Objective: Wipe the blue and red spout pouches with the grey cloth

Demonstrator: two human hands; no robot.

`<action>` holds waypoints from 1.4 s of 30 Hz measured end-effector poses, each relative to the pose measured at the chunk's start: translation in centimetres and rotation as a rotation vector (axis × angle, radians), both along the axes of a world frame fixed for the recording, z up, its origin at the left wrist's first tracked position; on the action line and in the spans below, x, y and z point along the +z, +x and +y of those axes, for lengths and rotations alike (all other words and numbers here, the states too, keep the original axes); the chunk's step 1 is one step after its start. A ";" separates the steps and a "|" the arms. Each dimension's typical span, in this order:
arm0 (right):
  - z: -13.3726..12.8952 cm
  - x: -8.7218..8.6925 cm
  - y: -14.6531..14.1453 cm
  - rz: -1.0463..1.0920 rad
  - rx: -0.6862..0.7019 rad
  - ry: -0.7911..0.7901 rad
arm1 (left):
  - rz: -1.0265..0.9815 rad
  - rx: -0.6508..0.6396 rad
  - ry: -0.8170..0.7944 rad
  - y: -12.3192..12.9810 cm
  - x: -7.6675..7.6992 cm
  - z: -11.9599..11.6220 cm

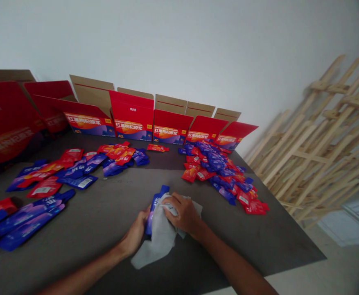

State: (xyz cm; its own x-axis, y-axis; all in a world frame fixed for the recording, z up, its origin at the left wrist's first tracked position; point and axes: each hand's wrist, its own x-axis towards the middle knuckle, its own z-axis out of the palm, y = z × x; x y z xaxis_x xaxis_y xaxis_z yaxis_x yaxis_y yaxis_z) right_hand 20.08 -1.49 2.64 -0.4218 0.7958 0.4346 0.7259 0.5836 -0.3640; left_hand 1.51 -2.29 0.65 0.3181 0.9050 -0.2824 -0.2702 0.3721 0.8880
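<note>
Near the middle of the dark table [114, 221], my left hand [136, 231] grips a blue-purple pouch [152, 211] by its left side. The pouch has a narrow spout end pointing away from me. My right hand [182, 213] is closed on a pale grey cloth [161, 237] and presses it against the pouch's front. The cloth covers much of the pouch and hangs down toward the table's near side. A pile of red and blue pouches [219, 164] lies to the right of my hands. More pouches [77, 170] lie in loose groups to the left.
Along the table's back stands a row of open red cartons [133, 119] with raised flaps. A larger red carton [7, 123] stands at the far left. A single red pouch [157, 148] lies before the cartons. Wooden easel-like frames [317, 143] lean against the wall beyond the table's right edge.
</note>
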 end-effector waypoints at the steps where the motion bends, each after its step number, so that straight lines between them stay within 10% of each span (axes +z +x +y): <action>1: -0.1 -0.1 -0.1 -0.020 0.048 -0.004 | -0.028 0.006 -0.001 0.1 0.1 0.0; 7: -0.7 -0.3 -0.4 -0.158 0.285 -0.016 | 0.028 -0.012 0.038 -0.1 -0.2 0.0; 16: 0.0 0.5 0.2 0.098 -0.116 0.101 | 0.394 -0.036 0.103 -0.9 0.1 -0.8; 27: -0.5 0.2 -0.1 -0.161 0.284 0.008 | 0.267 0.126 0.082 -0.7 -1.1 0.1; 36: 0.1 0.5 0.4 0.055 -0.109 0.100 | 0.337 0.050 0.048 -1.1 -1.8 -0.4; 42: -0.1 0.2 0.2 -0.056 0.140 0.039 | 0.329 0.061 0.116 -1.0 -1.8 -0.2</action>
